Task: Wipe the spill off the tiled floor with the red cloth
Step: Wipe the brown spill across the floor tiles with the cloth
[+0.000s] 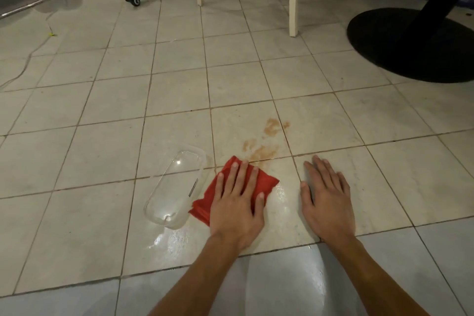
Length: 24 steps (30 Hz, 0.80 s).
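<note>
The left hand (237,200) lies flat on a folded red cloth (268,182), fingers straight and spread, palm pressing it down onto the pale tiled floor (102,161); nothing is gripped. The cloth shows around the hand, with one corner jutting right past the thumb, another peeking out beyond the fingertips, and a wider flap at the near left below the little finger.

The brownish-orange spill (261,151) sits just beyond the cloth's far edge, in smeared patches running away and to the right across a grout line. The fingertips point toward it, and the nearest patch almost touches the cloth.

The right hand (328,200) rests on bare tile to the right of the cloth, apart from it, palm down with relaxed, straight fingers, holding nothing.

A clear plastic oblong container (177,187) lies just left of the cloth, its near corner touching or overlapping the red flap. A wet sheen (169,238) glistens on the tile in front of it. Farther off stand cream chair legs (294,7) and a round black table base (410,59).
</note>
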Each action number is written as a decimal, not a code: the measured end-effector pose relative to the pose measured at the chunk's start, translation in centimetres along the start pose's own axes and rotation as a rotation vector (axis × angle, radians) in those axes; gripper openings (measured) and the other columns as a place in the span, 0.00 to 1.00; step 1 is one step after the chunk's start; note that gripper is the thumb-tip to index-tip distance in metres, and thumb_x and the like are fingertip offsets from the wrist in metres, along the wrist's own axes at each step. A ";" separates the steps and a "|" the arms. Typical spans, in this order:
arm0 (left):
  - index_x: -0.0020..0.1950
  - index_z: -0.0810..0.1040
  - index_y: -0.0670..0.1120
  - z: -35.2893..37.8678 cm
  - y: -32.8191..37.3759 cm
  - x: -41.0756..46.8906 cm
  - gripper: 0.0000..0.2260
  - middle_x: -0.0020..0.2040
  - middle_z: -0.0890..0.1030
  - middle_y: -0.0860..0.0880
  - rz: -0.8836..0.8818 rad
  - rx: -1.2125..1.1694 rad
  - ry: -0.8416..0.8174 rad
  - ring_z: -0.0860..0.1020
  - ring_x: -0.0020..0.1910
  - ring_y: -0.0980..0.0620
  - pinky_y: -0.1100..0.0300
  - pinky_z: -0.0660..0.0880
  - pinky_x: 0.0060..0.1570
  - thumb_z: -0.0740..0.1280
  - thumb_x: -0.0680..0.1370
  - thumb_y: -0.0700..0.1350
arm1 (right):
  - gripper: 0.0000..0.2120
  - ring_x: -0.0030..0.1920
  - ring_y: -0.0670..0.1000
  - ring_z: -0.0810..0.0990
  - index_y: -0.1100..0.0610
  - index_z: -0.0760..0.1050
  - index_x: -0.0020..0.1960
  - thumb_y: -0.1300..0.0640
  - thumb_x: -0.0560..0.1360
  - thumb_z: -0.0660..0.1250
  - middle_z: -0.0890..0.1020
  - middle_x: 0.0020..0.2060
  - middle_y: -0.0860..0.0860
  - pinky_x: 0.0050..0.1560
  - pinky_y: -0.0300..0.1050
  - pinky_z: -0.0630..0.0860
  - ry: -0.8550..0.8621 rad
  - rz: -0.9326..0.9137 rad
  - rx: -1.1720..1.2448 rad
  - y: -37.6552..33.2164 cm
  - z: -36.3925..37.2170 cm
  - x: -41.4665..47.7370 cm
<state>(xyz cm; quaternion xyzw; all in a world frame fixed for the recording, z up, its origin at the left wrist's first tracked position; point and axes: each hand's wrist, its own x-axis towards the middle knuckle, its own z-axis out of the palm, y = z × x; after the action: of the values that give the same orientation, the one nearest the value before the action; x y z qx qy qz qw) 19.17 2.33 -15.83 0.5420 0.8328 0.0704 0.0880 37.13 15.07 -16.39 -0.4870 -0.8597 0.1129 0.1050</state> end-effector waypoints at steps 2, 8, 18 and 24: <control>0.86 0.40 0.54 0.2 1.6 0.4 0.29 0.86 0.38 0.53 0.056 -0.021 -0.016 0.31 0.83 0.53 0.43 0.41 0.83 0.40 0.86 0.61 | 0.31 0.88 0.52 0.56 0.54 0.66 0.86 0.45 0.86 0.49 0.63 0.87 0.52 0.87 0.60 0.53 0.011 0.002 0.015 -0.1 -0.1 -0.1; 0.86 0.46 0.57 1.2 -1.1 -3.5 0.28 0.87 0.45 0.56 0.173 -0.036 0.044 0.42 0.85 0.54 0.47 0.46 0.82 0.48 0.88 0.60 | 0.30 0.87 0.52 0.58 0.54 0.67 0.85 0.46 0.86 0.51 0.64 0.86 0.52 0.87 0.61 0.55 0.025 -0.006 0.021 -0.1 -0.2 -0.1; 0.86 0.45 0.55 1.3 1.3 -0.3 0.28 0.87 0.43 0.53 0.167 -0.022 0.020 0.37 0.85 0.53 0.44 0.45 0.83 0.44 0.87 0.59 | 0.31 0.88 0.51 0.56 0.54 0.66 0.85 0.45 0.86 0.50 0.63 0.86 0.51 0.87 0.60 0.54 0.017 0.007 0.012 -0.2 -0.3 -0.1; 0.86 0.46 0.58 0.9 -0.9 -0.1 0.27 0.87 0.45 0.55 0.132 0.000 0.047 0.38 0.84 0.55 0.45 0.46 0.84 0.44 0.87 0.61 | 0.31 0.87 0.52 0.58 0.54 0.67 0.85 0.45 0.86 0.50 0.64 0.86 0.52 0.87 0.61 0.55 0.030 0.001 0.017 -0.3 -0.3 0.0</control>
<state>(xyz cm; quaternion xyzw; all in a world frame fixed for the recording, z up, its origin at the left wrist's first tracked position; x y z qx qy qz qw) 18.66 1.88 -16.89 0.5937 0.7972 0.0888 0.0638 36.99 14.98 -16.01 -0.4883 -0.8567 0.1127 0.1221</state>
